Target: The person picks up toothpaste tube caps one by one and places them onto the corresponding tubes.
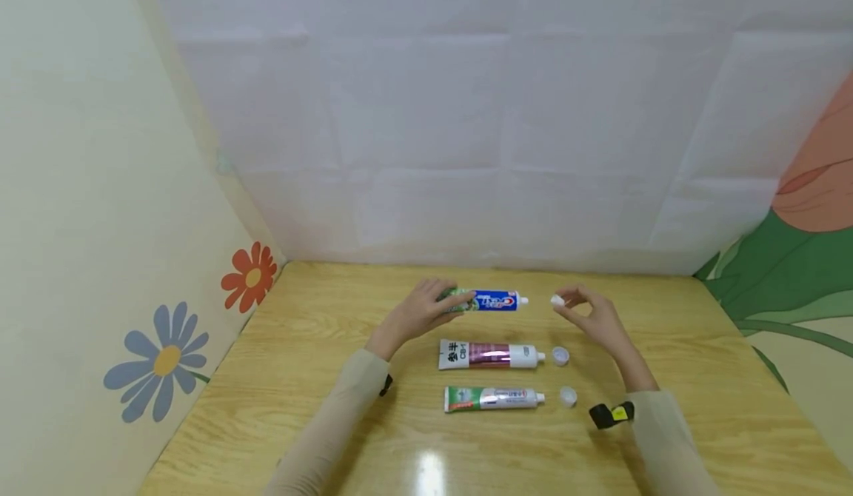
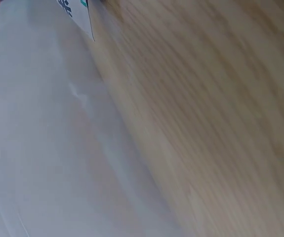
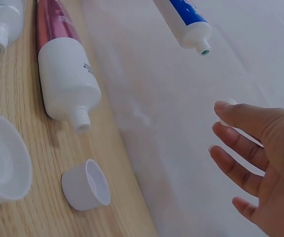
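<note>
My left hand grips a blue and green toothpaste tube by its tail half, its bare nozzle facing right. In the right wrist view the same tube shows an uncapped opening. Across a short gap to the right, my right hand pinches a small white cap between thumb and fingertips. The cap is mostly hidden behind the thumb in the right wrist view. Nearer to me lie a white and pink toothpaste tube and a green and white toothpaste tube, both uncapped and side by side.
Right of the pink tube's nozzle sits a white cap, and another white cap sits right of the green tube's nozzle. All rest on a wooden table. A white sheet hangs along the table's back edge.
</note>
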`<action>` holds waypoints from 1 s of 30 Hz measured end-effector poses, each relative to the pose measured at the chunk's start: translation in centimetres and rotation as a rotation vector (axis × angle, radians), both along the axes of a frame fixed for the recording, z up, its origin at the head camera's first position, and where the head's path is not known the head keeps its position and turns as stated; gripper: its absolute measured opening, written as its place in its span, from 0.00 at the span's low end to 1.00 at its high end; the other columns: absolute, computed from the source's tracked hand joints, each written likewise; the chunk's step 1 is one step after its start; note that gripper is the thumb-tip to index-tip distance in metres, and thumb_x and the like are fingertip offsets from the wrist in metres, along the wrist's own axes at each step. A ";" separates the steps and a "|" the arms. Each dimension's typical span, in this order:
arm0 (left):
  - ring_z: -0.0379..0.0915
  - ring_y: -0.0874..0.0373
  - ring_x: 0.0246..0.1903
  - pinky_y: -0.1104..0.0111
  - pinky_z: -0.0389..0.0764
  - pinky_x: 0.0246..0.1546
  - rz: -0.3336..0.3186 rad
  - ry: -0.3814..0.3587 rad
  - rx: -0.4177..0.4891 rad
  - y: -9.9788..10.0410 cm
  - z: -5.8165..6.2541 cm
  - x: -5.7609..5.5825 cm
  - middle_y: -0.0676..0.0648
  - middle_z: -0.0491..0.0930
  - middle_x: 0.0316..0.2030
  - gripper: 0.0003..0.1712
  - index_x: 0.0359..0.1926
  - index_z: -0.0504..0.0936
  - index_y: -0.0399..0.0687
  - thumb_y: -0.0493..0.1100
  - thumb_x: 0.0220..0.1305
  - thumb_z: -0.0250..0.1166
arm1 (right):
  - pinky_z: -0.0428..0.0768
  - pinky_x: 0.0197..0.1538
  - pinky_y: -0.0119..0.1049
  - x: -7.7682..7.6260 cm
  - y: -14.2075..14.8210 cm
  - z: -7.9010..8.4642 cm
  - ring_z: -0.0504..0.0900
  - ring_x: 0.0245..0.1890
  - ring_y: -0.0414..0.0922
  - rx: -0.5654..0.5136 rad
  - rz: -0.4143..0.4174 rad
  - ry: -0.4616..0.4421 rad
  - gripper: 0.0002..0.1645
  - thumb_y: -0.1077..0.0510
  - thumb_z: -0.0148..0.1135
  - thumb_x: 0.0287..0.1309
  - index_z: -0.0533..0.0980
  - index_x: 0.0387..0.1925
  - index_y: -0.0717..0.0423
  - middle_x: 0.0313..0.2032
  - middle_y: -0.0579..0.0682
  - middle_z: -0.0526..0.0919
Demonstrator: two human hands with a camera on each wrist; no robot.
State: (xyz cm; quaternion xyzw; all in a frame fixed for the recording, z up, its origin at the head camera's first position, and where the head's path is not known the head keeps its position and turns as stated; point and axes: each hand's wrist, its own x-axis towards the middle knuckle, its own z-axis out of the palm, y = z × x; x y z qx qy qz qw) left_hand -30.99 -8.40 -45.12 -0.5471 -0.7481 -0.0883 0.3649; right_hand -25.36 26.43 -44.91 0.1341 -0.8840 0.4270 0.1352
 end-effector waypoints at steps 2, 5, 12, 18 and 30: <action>0.69 0.57 0.38 0.68 0.73 0.39 0.010 0.020 0.003 0.0 0.1 0.1 0.46 0.73 0.44 0.30 0.59 0.72 0.56 0.46 0.54 0.67 | 0.74 0.45 0.55 0.1 0.0 0.1 0.78 0.41 0.54 0.005 -0.002 0.001 0.19 0.51 0.63 0.56 0.75 0.46 0.58 0.39 0.57 0.81; 0.69 0.57 0.39 0.68 0.74 0.40 0.024 0.044 0.004 0.0 0.2 0.3 0.46 0.73 0.45 0.27 0.59 0.72 0.57 0.48 0.56 0.65 | 0.73 0.47 0.54 0.2 -0.2 0.3 0.78 0.41 0.54 0.005 0.007 0.020 0.18 0.53 0.64 0.56 0.76 0.46 0.58 0.39 0.57 0.82; 0.68 0.57 0.40 0.67 0.73 0.42 0.058 0.087 -0.005 0.2 0.4 0.9 0.47 0.72 0.45 0.26 0.57 0.74 0.59 0.50 0.57 0.64 | 0.73 0.47 0.50 0.8 -0.9 1.1 0.78 0.39 0.46 0.000 0.066 0.081 0.16 0.56 0.64 0.55 0.77 0.46 0.56 0.39 0.52 0.82; 0.67 0.56 0.40 0.66 0.71 0.43 0.060 0.105 0.018 0.3 0.7 1.4 0.47 0.73 0.46 0.28 0.56 0.75 0.59 0.50 0.52 0.68 | 0.72 0.50 0.52 1.3 -1.5 1.6 0.77 0.39 0.44 0.000 0.116 0.100 0.15 0.57 0.63 0.56 0.77 0.46 0.55 0.40 0.50 0.82; 0.67 0.57 0.40 0.66 0.69 0.43 0.095 0.181 0.048 0.7 0.6 1.9 0.48 0.73 0.46 0.27 0.56 0.74 0.63 0.52 0.53 0.67 | 0.72 0.47 0.42 3.1 -3.3 4.2 0.78 0.37 0.49 0.029 0.156 0.182 0.15 0.67 0.63 0.53 0.78 0.45 0.63 0.40 0.55 0.82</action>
